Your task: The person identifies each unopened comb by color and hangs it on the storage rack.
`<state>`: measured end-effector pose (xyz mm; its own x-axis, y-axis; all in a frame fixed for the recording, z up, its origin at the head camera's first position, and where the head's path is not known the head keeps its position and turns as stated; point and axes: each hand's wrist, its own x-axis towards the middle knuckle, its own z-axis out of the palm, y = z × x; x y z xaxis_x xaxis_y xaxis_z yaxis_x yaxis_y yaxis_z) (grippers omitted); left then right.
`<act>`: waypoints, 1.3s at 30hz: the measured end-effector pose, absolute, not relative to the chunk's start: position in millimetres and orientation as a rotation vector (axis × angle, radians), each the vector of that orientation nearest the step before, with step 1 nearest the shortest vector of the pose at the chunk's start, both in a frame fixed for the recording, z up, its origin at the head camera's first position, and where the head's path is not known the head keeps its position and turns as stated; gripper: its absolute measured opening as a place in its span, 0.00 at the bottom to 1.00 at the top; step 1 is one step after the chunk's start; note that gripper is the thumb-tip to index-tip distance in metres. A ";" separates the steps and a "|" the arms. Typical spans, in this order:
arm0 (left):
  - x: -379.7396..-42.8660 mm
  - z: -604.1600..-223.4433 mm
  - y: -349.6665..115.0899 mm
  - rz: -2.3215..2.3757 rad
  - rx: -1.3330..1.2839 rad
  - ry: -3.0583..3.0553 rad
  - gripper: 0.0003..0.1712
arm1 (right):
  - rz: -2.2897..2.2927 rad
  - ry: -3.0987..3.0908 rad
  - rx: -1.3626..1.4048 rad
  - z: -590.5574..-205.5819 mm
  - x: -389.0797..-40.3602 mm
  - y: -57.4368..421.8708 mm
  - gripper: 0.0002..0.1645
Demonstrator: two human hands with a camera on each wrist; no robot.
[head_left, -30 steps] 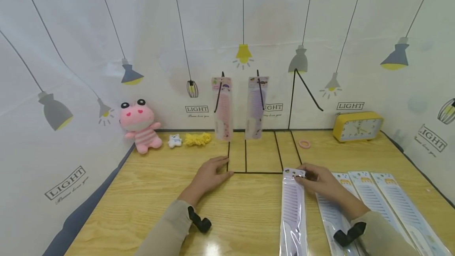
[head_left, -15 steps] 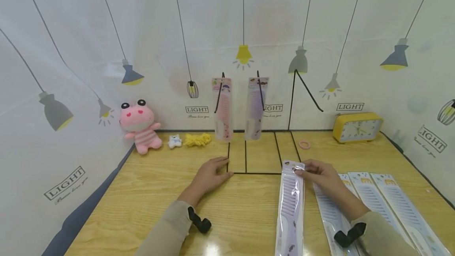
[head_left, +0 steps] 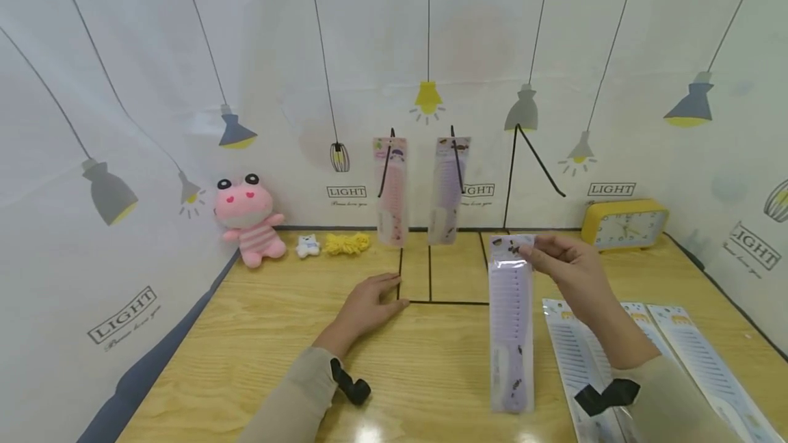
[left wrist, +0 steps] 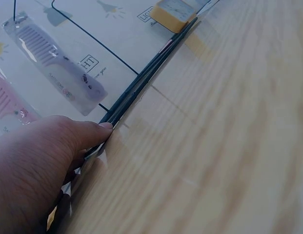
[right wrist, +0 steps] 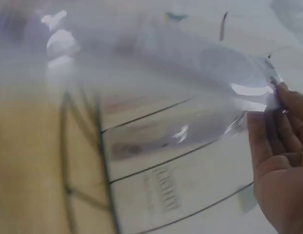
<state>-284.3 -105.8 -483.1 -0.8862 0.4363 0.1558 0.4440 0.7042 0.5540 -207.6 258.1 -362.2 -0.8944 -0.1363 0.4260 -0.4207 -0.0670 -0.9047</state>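
A purple comb in a clear package (head_left: 511, 327) hangs upright from my right hand (head_left: 579, 279), which pinches its top right corner between thumb and fingers. In the right wrist view the packaged comb (right wrist: 190, 63) is blurred and shiny. My left hand (head_left: 366, 310) rests on the table, fingers and thumb extended and touching the front left corner of a black wire display rack (head_left: 455, 303). In the left wrist view my left hand (left wrist: 39, 165) has its thumb tip on the rack's wire. A pink packaged comb (head_left: 392, 190) and another purple one (head_left: 449, 190) hang on the rack's hooks.
A bare rack hook (head_left: 542, 159) stands on the right. Blue packaged combs (head_left: 702, 354) lie at right, partly under my right forearm. Along the back are a pink plush toy (head_left: 249, 221), a small white bear (head_left: 308, 246), yellow yarn (head_left: 347, 243) and a yellow clock (head_left: 624, 224).
My right hand has lifted the purple packaged comb up and away from me, turning it from lying on the table to hanging upright. My left hand has stayed at the rack's corner.
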 end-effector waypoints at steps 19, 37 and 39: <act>-286.2 -489.1 -105.1 -0.916 -0.754 -2.902 0.37 | 1.529 -2.256 0.753 -253.0 -222.5 204.1 0.09; -286.8 -485.4 -106.3 -0.924 -0.747 -2.889 0.37 | 1.583 -2.246 0.773 -271.1 -247.8 209.0 0.10; -287.1 -486.1 -106.4 -0.928 -0.741 -2.886 0.36 | 1.576 -2.255 0.770 -273.2 -251.8 207.8 0.10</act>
<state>-287.1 -106.4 -486.1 -0.8869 0.4332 0.1603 0.4455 0.7104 0.5448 -251.8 207.8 -273.2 -0.8174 -0.2617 0.5132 -0.5719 0.2614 -0.7776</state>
